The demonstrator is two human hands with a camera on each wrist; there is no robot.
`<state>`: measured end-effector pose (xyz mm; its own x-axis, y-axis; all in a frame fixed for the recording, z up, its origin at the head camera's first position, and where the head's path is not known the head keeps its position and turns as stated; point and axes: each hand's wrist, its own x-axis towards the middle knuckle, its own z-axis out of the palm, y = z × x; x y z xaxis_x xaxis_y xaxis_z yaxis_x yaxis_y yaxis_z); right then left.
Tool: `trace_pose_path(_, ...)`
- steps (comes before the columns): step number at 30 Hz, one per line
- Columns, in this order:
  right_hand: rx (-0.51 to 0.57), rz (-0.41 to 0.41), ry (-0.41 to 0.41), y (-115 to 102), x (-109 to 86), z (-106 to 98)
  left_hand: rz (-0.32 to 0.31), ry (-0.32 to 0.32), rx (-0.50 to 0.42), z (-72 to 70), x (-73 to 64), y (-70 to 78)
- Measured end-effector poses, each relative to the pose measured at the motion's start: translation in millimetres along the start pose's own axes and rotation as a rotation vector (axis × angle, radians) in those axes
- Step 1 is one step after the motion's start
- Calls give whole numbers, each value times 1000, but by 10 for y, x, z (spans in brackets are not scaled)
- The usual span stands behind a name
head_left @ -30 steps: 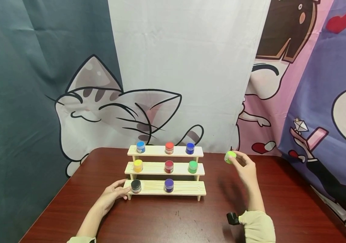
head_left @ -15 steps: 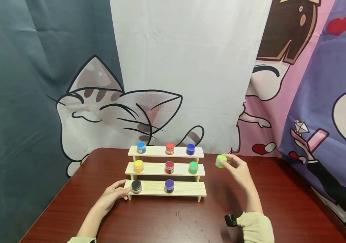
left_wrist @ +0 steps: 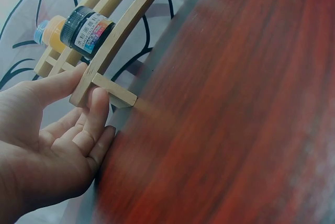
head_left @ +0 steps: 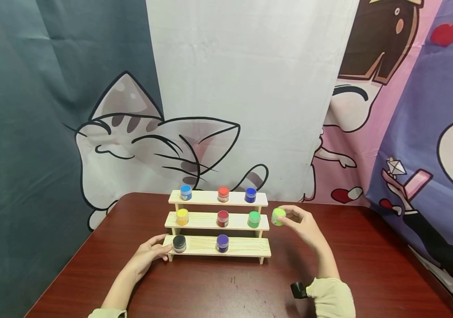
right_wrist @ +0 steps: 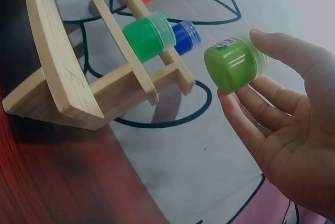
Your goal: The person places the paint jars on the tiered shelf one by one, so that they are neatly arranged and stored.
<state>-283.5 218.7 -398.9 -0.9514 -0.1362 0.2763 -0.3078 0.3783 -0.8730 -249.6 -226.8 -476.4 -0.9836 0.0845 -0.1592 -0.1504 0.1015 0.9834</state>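
Note:
A three-tier wooden display rack (head_left: 242, 247) stands on the table with small paint jars on every tier. My left hand (head_left: 145, 255) grips the left end of its lowest tier, thumb above and fingers below in the left wrist view, beside a black paint jar (left_wrist: 88, 31). Just right of the rack, my right hand (head_left: 303, 224) pinches a light green paint jar (right_wrist: 230, 66) between thumb and fingertips, held in the air. Nearest to it are a green jar (head_left: 254, 219) on the middle tier and a dark blue jar (head_left: 250, 195) on top.
A purple jar (head_left: 222, 243) sits mid lowest tier. Yellow (head_left: 182, 217) and dark red (head_left: 222, 218) jars share the middle tier; blue (head_left: 186, 192) and red (head_left: 223, 194) jars are on top. A cartoon cloth (head_left: 250, 88) hangs behind the brown table (head_left: 194, 291).
My right hand has moved left and slightly down with the light green paint jar, closer to the rack. The left hand keeps its grip on the rack in the same place.

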Motion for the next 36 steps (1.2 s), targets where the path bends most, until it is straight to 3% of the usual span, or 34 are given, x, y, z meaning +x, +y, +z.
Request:
trace_pose_path(12, -12, -37, -82, -3, 10, 75, -4, -1, -6, -4, 5, 3)
trace_pose_path(18, 25, -31, -153, -3, 23, 101, -4, 2, -3, -2, 11, -3)
trace_pose_path(36, -18, 2, -310, 58, 49, 267, -12, 11, 4, 1, 7, 16)
